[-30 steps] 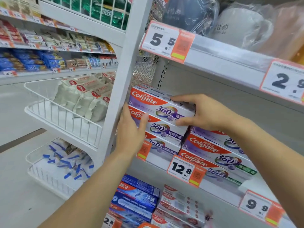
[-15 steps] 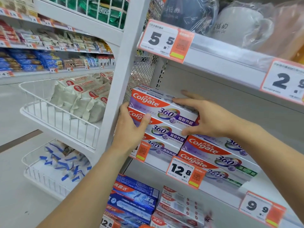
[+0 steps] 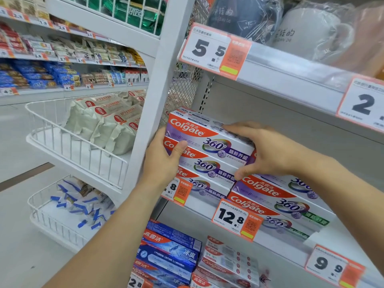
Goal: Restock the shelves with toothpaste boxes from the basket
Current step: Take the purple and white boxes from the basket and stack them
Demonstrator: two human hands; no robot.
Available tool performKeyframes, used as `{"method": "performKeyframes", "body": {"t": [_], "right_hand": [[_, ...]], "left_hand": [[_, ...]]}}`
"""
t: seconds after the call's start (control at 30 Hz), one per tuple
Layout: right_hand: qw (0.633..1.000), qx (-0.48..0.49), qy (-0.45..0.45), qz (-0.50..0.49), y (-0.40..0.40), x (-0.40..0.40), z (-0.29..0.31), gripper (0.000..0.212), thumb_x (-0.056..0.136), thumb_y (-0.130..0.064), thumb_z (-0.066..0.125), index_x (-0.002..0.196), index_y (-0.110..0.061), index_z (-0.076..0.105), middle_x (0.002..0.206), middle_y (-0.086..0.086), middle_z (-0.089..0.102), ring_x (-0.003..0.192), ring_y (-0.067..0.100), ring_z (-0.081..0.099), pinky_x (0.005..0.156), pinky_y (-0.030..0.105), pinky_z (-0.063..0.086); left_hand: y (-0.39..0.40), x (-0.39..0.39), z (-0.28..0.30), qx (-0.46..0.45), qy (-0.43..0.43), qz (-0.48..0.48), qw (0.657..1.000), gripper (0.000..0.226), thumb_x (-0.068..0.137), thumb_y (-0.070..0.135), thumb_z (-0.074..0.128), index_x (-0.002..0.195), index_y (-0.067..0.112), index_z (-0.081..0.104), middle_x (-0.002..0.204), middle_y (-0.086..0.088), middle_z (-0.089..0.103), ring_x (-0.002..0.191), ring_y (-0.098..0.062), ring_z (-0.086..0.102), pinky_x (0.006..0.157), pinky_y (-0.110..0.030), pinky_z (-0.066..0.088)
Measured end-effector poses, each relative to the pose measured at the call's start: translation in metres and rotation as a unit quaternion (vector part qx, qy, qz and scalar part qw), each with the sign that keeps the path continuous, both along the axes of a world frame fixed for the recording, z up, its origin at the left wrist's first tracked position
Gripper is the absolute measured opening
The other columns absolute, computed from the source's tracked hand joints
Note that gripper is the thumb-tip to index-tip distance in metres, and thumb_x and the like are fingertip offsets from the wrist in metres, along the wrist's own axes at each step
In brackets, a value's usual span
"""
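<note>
While both hands reach up to the middle shelf [image 3: 276, 240], we record the left hand [image 3: 164, 161] set against the left end of the purple Colgate stack [image 3: 209, 163], palm to the box ends, fingers hidden behind them, thumb laid across the front of the second box. The right hand [image 3: 270, 154] grips the right end of the top box [image 3: 207, 136]: fingers lie over its upper face and the thumb hooks beneath, its tip reaching the box below. The top box sits on the stack at the far left of the shelf, hard by the white upright [image 3: 158, 96].

Against the frame half a second before, we find both hands in nearly the same places; the right hand has curled closer over the box end, and the top box sits squarer on the stack.

Legible writing: "Colgate" and "360°" on the purple boxes, with Chinese characters. A second stack [image 3: 280, 202] just to the right carries the same brand with a green band. Price tags read "5.5" [image 3: 214, 50] on the shelf above, "12.8" [image 3: 236, 219] and "9.9" [image 3: 332, 265] on the middle shelf edge. Blue toothpaste boxes [image 3: 172, 250] lie on the shelf below. We see wrapped mugs [image 3: 307, 32] above, printed with characters.
</note>
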State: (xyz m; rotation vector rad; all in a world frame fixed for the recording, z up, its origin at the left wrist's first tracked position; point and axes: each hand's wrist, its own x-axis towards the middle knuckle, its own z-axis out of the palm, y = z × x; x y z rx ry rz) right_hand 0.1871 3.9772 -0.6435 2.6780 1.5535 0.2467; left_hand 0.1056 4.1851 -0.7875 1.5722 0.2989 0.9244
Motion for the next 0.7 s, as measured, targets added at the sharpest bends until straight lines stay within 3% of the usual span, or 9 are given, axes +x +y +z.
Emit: {"method": "performKeyframes", "body": {"t": [0.13,0.27,0.47,0.6,0.7], "right_hand": [[0.999,-0.016,-0.031,-0.008,-0.001,-0.007,-0.002,0.109,0.068,-0.054,0.085,0.157,-0.031,0.026,0.159,-0.009,0.036,0.130,0.014,0.053,0.104,0.014,0.030],[0.996,-0.046,-0.070,-0.020,0.001,-0.016,-0.003,0.108,0.075,-0.056,0.079,0.159,-0.029,0.016,0.157,-0.003,0.041,0.124,0.022,0.059,0.107,0.034,0.044],[0.994,-0.060,-0.091,-0.026,-0.001,-0.010,-0.009,0.103,0.078,-0.064,0.071,0.155,-0.027,0.014,0.148,0.004,0.050,0.121,0.026,0.059,0.101,0.042,0.050],[0.996,-0.051,-0.077,-0.014,-0.006,-0.006,-0.017,0.100,0.085,-0.064,0.062,0.159,-0.027,0.005,0.166,-0.001,0.019,0.146,0.024,0.032,0.116,0.043,0.036],[0.997,-0.034,-0.066,-0.010,-0.008,-0.004,-0.017,0.100,0.085,-0.066,0.062,0.159,-0.032,0.004,0.166,-0.004,0.017,0.146,0.022,0.030,0.117,0.041,0.035]], "left_hand": [[-0.005,-0.002,0.001,0.000,-0.006,0.023,1.000,0.032,0.091,0.029,0.071,0.120,0.032,0.059,0.103,0.021,0.069,0.090,0.009,0.066,0.077,-0.017,0.054],[-0.007,-0.003,0.001,0.000,-0.006,0.033,0.999,0.039,0.092,0.029,0.070,0.129,0.025,0.058,0.112,0.012,0.070,0.097,-0.002,0.068,0.081,-0.024,0.057],[-0.013,-0.007,0.004,0.007,0.011,0.020,1.000,0.040,0.099,0.029,0.060,0.136,0.024,0.047,0.122,0.007,0.067,0.108,-0.011,0.066,0.087,-0.031,0.055],[-0.014,-0.010,0.008,0.003,0.012,0.014,1.000,0.039,0.100,0.027,0.058,0.137,0.028,0.045,0.119,0.010,0.066,0.105,-0.009,0.066,0.087,-0.033,0.056],[-0.012,-0.012,0.007,0.011,0.017,0.015,1.000,0.042,0.099,0.029,0.059,0.138,0.029,0.044,0.118,0.012,0.065,0.104,-0.008,0.066,0.086,-0.032,0.057]]}}
